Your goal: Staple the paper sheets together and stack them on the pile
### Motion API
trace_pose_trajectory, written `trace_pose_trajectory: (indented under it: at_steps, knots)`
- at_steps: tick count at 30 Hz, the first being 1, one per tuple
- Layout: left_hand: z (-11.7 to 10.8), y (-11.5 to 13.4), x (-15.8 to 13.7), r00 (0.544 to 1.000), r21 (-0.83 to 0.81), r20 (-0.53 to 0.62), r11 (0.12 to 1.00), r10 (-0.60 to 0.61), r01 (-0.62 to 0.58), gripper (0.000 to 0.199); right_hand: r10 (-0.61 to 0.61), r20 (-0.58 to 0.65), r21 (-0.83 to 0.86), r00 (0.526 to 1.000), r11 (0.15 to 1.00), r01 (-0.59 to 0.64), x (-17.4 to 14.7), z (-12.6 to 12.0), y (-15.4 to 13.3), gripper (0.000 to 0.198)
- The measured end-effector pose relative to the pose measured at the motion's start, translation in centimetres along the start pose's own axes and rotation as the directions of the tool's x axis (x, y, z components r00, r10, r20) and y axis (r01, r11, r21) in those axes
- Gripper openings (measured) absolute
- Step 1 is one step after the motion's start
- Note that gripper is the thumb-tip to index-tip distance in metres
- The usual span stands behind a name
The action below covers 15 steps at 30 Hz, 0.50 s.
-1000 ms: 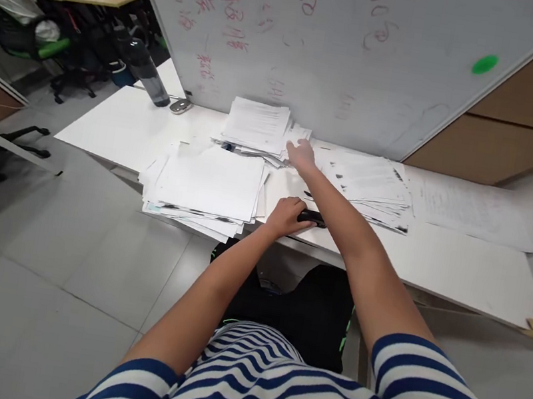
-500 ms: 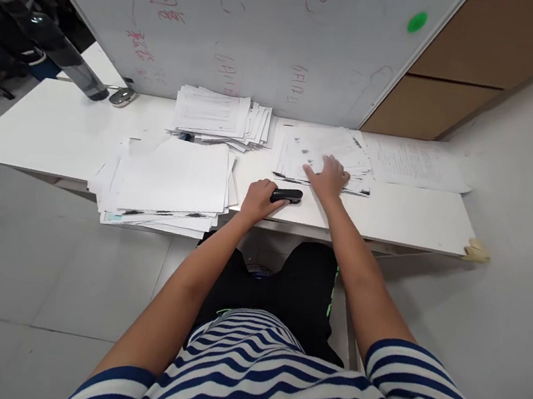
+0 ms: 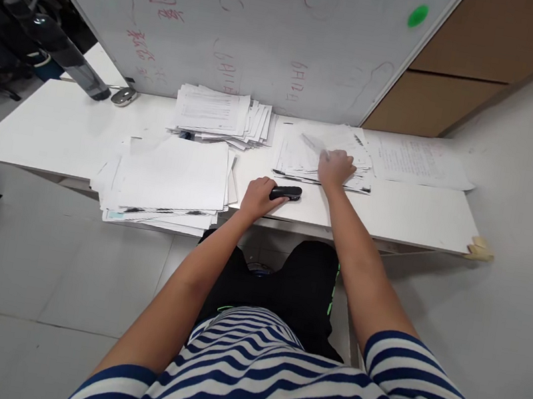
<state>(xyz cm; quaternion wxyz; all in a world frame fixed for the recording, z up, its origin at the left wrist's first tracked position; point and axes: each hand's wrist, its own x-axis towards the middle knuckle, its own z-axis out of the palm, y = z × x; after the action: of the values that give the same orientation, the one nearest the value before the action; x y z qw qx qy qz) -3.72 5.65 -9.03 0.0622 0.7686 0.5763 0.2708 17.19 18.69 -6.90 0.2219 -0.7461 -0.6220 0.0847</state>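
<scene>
My left hand (image 3: 257,198) is closed around the back end of a black stapler (image 3: 286,193) that lies near the front edge of the white table. Over a loose pile of printed papers (image 3: 298,157), to the right of the stapler, is my right hand (image 3: 337,168). Its fingers are drawn together on a blurred, lifted piece of paper (image 3: 314,143), which tilts up to the left of the hand. The fingertips are partly hidden by the back of the hand.
A thick paper stack (image 3: 174,175) overhangs the table's front edge on the left, with another stack (image 3: 214,112) behind it. A dark bottle (image 3: 62,49) and a small oval object (image 3: 123,96) are farther left. The whiteboard (image 3: 263,30) stands along the back. A written sheet (image 3: 419,161) lies at right.
My right hand has gone from spread on the pile to fingers drawn together, and a piece of paper has risen beside it. My left hand stays on the stapler.
</scene>
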Motion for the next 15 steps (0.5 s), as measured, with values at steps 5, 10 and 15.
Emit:
trace_pose_trajectory:
  at_steps: [5,10,15]
  knots:
    - [-0.2,0.2,0.0,1.0,0.01,0.009,1.0,0.002,-0.002,0.034,-0.04,0.004,-0.034,0.999,0.999,0.04,-0.4,1.0,-0.4,0.055]
    - [-0.2,0.2,-0.2,1.0,0.004,0.003,1.0,-0.006,0.006,0.037,-0.028,0.075,-0.071,0.997,0.997,0.033,-0.2,1.3,-0.2,0.068]
    - [-0.4,0.5,-0.2,1.0,0.013,0.003,1.0,-0.011,0.011,0.037,-0.003,0.137,-0.096,0.991,0.995,0.016,0.1,1.1,-0.1,0.059]
